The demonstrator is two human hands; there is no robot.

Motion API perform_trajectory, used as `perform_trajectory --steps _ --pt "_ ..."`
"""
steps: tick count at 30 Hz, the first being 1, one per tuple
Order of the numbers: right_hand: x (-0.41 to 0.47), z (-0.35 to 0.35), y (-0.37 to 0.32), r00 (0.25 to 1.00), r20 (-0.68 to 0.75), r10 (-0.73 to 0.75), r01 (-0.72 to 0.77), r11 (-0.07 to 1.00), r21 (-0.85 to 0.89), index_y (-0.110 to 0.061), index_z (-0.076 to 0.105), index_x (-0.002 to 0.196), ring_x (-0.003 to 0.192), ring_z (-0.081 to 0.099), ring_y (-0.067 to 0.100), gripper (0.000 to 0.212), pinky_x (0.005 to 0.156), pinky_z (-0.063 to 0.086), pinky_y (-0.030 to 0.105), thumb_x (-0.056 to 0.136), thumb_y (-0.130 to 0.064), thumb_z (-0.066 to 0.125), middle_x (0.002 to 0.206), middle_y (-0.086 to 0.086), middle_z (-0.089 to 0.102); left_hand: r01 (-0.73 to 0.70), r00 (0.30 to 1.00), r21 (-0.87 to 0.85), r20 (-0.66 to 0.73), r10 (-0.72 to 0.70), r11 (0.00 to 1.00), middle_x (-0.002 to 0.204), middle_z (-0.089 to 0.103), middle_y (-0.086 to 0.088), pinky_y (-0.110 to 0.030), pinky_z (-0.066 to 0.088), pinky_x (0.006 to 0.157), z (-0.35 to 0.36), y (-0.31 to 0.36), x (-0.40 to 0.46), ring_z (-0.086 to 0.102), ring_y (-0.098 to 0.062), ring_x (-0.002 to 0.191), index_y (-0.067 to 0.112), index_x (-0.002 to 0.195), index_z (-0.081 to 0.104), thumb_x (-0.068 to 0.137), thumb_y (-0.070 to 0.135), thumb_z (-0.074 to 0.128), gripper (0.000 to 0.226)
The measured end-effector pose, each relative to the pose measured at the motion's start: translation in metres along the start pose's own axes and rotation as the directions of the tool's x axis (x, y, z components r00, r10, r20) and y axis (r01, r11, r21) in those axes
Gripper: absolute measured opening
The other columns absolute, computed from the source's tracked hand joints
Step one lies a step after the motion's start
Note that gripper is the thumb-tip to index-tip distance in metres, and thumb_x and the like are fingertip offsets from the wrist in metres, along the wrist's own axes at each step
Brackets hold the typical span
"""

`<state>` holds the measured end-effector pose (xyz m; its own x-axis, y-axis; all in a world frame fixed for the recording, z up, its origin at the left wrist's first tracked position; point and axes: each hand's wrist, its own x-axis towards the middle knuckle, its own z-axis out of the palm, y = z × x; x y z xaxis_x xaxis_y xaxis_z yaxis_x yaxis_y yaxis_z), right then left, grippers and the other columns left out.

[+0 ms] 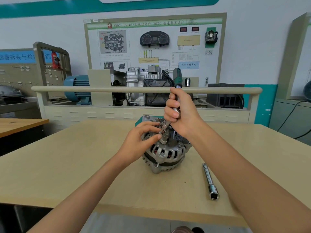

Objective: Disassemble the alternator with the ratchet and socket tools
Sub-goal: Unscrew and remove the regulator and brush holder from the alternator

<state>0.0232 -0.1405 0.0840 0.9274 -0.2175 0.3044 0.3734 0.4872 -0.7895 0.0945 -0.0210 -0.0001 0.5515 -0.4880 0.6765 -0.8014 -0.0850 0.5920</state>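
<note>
A silver alternator [165,153] stands on the beige table [70,157], its slotted housing facing me. My right hand [180,113] grips the metal shaft of a ratchet [177,78] whose green and black handle points up and away. The ratchet's head carries a socket [164,138] set down on the alternator's top. My left hand [142,137] rests against the alternator's left side, with thumb and fingertips pinching the socket just under the ratchet head.
A chrome extension bar [210,181] lies on the table to the right of the alternator, its square drive end toward me. Behind the table stands a training bench with a rail [117,89], a gearbox and a blue motor. A wooden desk [20,124] is at the left.
</note>
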Motion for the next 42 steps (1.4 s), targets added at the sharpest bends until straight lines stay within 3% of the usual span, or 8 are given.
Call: perform_trajectory --steps 7,15,24,31,42 --pt "0.001 0.002 0.002 1.0 -0.005 0.015 -0.015 0.999 -0.028 -0.017 0.037 0.063 0.023 0.023 0.005 0.036 0.027 0.017 0.017 0.097 -0.024 0.043 0.034 -0.008 0.03 0.009 1.0 -0.022 -0.004 -0.009 1.0 0.109 0.057 0.019 0.001 0.03 0.089 0.001 0.0 0.001 0.049 0.014 0.106 0.024 0.09 0.069 0.082 0.011 0.069 0.015" --pt "0.002 0.017 0.003 1.0 -0.027 -0.01 0.0 0.936 -0.352 -0.017 0.038 0.064 0.026 0.024 0.008 0.031 0.032 0.014 0.015 0.094 -0.021 0.045 0.037 -0.009 0.034 0.008 1.0 -0.026 -0.008 -0.008 1.0 0.112 0.059 0.015 0.0 0.032 0.091 0.001 -0.001 0.001 0.049 0.01 0.109 0.027 0.091 0.068 0.083 0.012 0.068 0.017" --pt "0.003 0.015 0.002 0.998 -0.062 0.016 -0.029 0.977 -0.213 -0.017 0.038 0.065 0.025 0.023 0.006 0.032 0.029 0.014 0.015 0.096 -0.021 0.045 0.037 -0.01 0.032 0.014 1.0 -0.034 -0.018 -0.015 0.999 0.112 0.058 0.015 0.002 0.03 0.089 0.0 -0.001 -0.001 0.048 0.014 0.107 0.031 0.088 0.067 0.082 0.013 0.068 0.019" --pt "0.004 0.017 0.005 0.997 -0.071 -0.003 -0.011 0.979 -0.203 -0.017 0.038 0.063 0.025 0.023 0.006 0.033 0.03 0.014 0.016 0.095 -0.021 0.045 0.036 -0.01 0.032 0.024 0.999 -0.042 -0.028 -0.025 0.999 0.109 0.057 0.015 0.003 0.029 0.086 0.002 -0.002 -0.001 0.049 0.016 0.103 0.02 0.09 0.069 0.081 0.01 0.069 0.013" --pt "0.006 0.02 0.003 0.994 -0.074 0.084 -0.1 0.96 -0.261 -0.018 0.036 0.065 0.025 0.022 0.005 0.031 0.029 0.015 0.014 0.095 -0.017 0.042 0.036 -0.01 0.032 0.026 0.999 -0.034 -0.03 -0.027 0.999 0.112 0.059 0.009 0.002 0.03 0.088 -0.001 -0.003 -0.004 0.05 0.009 0.107 0.026 0.089 0.068 0.081 0.011 0.069 0.017"
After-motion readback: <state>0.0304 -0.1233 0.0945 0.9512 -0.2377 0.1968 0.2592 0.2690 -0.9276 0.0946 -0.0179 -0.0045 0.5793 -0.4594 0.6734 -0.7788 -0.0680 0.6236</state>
